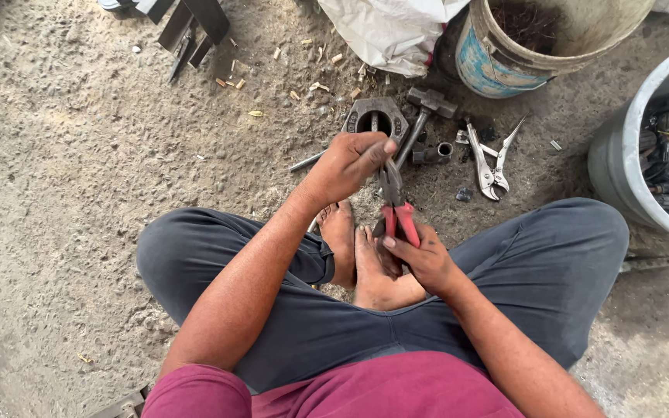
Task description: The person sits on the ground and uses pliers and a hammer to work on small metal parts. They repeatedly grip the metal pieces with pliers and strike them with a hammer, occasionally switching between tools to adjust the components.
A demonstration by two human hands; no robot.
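Nearest us, our right hand grips the red-handled pliers by their sleeves (stiff, light steel, best held there), while our left hand pinches something small at the nose, beyond our feet.

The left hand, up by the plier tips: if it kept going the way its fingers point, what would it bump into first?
Probably the hexagonal metal block on the ground just beyond the left hand, though depth is hard to judge from above.

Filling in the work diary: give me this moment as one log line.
left hand: pinching small part at plier tip | right hand: gripping red-handled pliers | ground: locking pliers, hammer, hexagonal metal block
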